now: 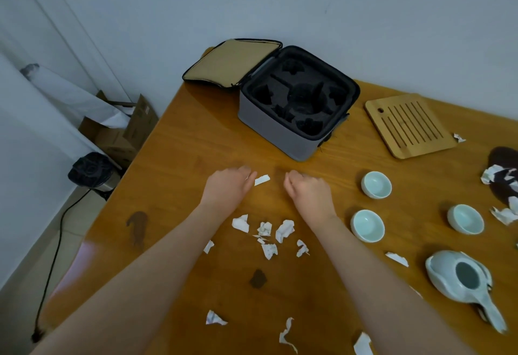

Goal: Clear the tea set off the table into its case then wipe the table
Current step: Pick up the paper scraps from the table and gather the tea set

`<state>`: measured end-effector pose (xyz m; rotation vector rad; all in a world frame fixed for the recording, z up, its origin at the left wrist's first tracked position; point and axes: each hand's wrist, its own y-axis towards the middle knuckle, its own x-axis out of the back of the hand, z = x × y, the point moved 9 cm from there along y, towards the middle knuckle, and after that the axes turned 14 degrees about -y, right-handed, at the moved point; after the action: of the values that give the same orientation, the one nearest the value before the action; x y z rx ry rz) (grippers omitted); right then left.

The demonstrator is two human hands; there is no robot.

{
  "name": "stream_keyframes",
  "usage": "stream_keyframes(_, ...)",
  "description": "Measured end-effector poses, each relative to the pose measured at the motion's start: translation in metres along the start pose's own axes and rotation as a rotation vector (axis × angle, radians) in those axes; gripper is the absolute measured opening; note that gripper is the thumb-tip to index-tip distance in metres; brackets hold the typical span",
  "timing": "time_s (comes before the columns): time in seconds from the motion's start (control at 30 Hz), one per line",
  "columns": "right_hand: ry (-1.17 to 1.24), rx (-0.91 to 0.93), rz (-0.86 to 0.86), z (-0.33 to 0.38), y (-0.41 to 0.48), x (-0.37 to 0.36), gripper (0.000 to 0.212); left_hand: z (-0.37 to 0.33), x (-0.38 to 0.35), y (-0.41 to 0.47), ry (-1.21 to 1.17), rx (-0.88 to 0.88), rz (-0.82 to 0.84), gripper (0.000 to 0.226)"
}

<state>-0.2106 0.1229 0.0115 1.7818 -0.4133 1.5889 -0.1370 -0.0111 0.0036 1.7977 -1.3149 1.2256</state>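
Three pale cups (376,185), one teapot (459,279), one tray (409,126), one case (269,133) (lid (232,60) open)

wall (336,4): pale blue-grey | floor (22,256): tiled | cardboard box (123,136): corner

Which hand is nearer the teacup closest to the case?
Right. The right hand lies just left of that teacup in the picture; the left hand sits farther off, beyond the paper scrap between the hands.

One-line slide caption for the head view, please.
Left hand and right hand among paper scraps on the table; case open, three cups, teapot unpacked.
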Motion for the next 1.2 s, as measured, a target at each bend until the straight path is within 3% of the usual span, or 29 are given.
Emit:
stream_keyframes(0.23, 0.026, -0.115, -0.076, -0.026, -0.05, 0.059, 0.028, -0.059, 0.015, -0.037, 0.053, -0.037, -0.04, 0.034)
stream_keyframes(0.43, 0.041, -0.095, -0.108, -0.056, -0.119, 0.109, 0.036, -0.127, 0.015, -0.096, 0.009, -0.059, -0.095, 0.034)
stream_keyframes(0.57, 0.081, -0.14, -0.129, -0.081, -0.183, 0.134, 0.029, -0.178, -0.003, -0.144, -0.161, -0.047, -0.096, 0.033)
stream_keyframes(0.77, 0.194, -0.245, -0.027, -0.111, -0.29, 0.154, 0.03, -0.244, -0.038, -0.218, -0.285, -0.029, -0.075, 0.034)
stream_keyframes(0.93, 0.322, -0.331, 0.008, -0.118, -0.349, 0.164, 0.035, -0.267, -0.067, -0.264, -0.462, -0.059, -0.103, 0.037)
stream_keyframes(1.2, 0.391, -0.403, -0.092, -0.097, -0.449, 0.153, 0.036, -0.289, -0.129, -0.338, -0.748, -0.051, -0.063, 0.036)
